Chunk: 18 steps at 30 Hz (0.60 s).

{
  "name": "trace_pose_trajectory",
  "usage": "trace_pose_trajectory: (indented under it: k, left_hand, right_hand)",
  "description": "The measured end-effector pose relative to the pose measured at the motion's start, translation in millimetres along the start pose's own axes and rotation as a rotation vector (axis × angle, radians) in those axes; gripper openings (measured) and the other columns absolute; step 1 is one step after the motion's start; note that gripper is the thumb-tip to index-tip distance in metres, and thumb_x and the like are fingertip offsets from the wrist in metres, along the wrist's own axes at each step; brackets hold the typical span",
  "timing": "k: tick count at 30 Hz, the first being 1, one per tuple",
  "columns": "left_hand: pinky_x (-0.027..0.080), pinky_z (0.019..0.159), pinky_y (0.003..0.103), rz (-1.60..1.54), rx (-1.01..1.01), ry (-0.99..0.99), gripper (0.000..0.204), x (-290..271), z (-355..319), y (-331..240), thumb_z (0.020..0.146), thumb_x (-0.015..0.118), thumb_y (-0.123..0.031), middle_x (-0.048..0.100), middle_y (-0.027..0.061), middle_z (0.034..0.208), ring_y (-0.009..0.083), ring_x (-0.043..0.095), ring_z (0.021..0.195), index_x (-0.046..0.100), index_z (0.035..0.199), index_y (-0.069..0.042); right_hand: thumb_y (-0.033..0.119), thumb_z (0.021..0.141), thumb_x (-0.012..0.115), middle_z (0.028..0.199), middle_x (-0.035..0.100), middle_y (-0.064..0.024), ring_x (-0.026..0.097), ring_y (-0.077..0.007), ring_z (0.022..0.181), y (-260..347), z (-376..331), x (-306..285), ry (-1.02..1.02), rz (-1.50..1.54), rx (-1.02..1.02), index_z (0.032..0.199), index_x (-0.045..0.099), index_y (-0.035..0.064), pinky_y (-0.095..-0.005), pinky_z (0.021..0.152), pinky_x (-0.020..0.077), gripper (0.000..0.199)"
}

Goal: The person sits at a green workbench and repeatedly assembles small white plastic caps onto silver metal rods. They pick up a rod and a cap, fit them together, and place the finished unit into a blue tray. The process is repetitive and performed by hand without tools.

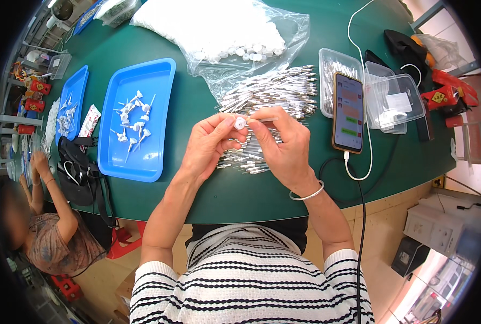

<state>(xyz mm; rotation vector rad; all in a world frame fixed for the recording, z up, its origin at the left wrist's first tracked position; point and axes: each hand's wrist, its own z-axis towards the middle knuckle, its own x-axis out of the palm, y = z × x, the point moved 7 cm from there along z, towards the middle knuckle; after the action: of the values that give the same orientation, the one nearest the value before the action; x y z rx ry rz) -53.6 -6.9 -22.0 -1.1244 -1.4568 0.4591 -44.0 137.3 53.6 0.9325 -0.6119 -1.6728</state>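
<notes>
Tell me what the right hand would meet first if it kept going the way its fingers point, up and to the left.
The small white cap pinched by the left hand, right against the right hand's fingertips. Beyond it, probably the left thumb; depth is unclear.

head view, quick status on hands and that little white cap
Left hand pinching small white cap. Right hand pinching thin metal rod at the cap. Rod pile directly beneath; nothing between the hands.

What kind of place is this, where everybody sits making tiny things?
Probably a small assembly workshop. A green work table holds a heap of thin metal rods, a bag of white caps and a blue tray of finished pieces, and another person works nearby.
</notes>
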Motion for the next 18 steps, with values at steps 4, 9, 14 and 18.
trace_pose_trajectory:
  k: [4,9,14,18]
  left_hand:
    - [0.056,0.065,0.023,0.041,0.026,-0.022,0.024,-1.4,0.7,-1.0,0.095,0.056,-0.018,0.067,0.0095,0.093,0.0123,0.065,0.077,0.064,0.103,0.003]
    - [0.055,0.066,0.024,0.123,0.064,-0.034,0.023,-2.0,0.7,-2.2,0.095,0.056,-0.018,0.067,0.009,0.093,0.0123,0.065,0.077,0.065,0.102,0.002]
    - [0.055,0.066,0.024,0.14,0.05,-0.042,0.023,-2.9,1.5,-2.0,0.095,0.056,-0.018,0.067,0.0084,0.091,0.012,0.065,0.077,0.065,0.101,0.002]
    - [0.055,0.066,0.024,0.134,0.05,-0.048,0.023,-3.5,1.3,-2.2,0.095,0.056,-0.018,0.067,0.0086,0.09,0.0118,0.065,0.077,0.065,0.101,0.002]
  right_hand:
    - [0.005,0.083,0.066,0.077,0.062,-0.0096,0.062,-0.0244,0.063,0.5,1.0,1.6,0.013,-0.027,-0.031,0.089,0.058,0.0029,-0.0324,0.054,0.0478,0.01]
    - [0.005,0.083,0.066,0.075,0.06,-0.0101,0.061,-0.025,0.063,4.0,2.0,1.6,0.028,-0.05,-0.05,0.089,0.059,0.0034,-0.0331,0.055,0.0476,0.01]
    - [0.005,0.082,0.067,0.075,0.061,-0.0095,0.061,-0.0247,0.063,0.5,4.1,1.2,0.078,-0.027,-0.03,0.089,0.059,0.0031,-0.0335,0.055,0.0476,0.01]
    - [0.005,0.082,0.067,0.075,0.062,-0.0093,0.062,-0.0244,0.063,3.2,5.0,2.0,0.124,-0.003,-0.027,0.089,0.06,0.003,-0.0329,0.055,0.0477,0.009]
